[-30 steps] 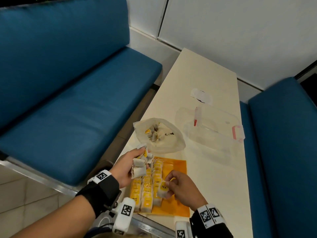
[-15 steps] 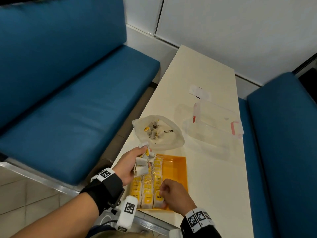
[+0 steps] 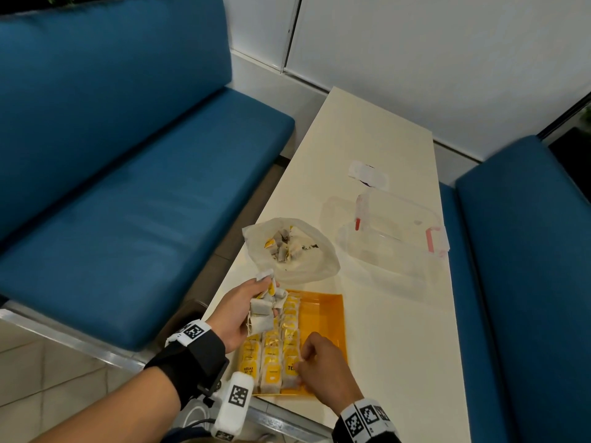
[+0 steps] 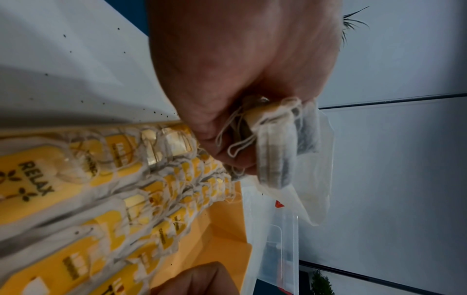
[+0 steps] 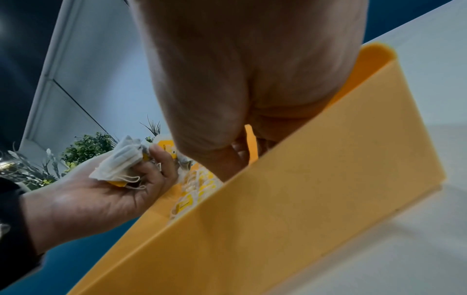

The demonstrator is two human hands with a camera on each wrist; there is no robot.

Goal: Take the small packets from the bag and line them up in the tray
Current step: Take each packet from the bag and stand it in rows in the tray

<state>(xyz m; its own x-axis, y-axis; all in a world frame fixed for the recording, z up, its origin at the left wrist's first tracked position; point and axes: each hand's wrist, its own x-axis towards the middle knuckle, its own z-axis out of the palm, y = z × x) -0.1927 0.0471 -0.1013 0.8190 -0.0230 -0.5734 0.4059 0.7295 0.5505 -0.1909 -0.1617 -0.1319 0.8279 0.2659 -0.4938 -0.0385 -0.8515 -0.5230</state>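
Note:
An orange tray (image 3: 323, 314) lies at the table's near edge, with three rows of yellow-labelled tea packets (image 3: 271, 356) in its left part. My left hand (image 3: 268, 302) hovers over the tray's far left corner and grips a bunch of packets (image 3: 260, 316), also seen in the left wrist view (image 4: 275, 143). My right hand (image 3: 299, 369) is down in the tray, fingers curled and pinching the nearest packet (image 3: 290, 369) of the right-hand row. The translucent bag (image 3: 307, 266) lies open just beyond the tray with several packets inside.
A clear lidded container (image 3: 396, 228) with red clasps stands to the right of the bag, and a small paper slip (image 3: 367, 172) lies farther back. Blue benches (image 3: 128, 219) flank the narrow table. The tray's right part (image 5: 303, 199) is bare.
My right hand has carried one packet from above the tray down to the near end of the right-hand row. The left hand has kept its bunch and barely moved.

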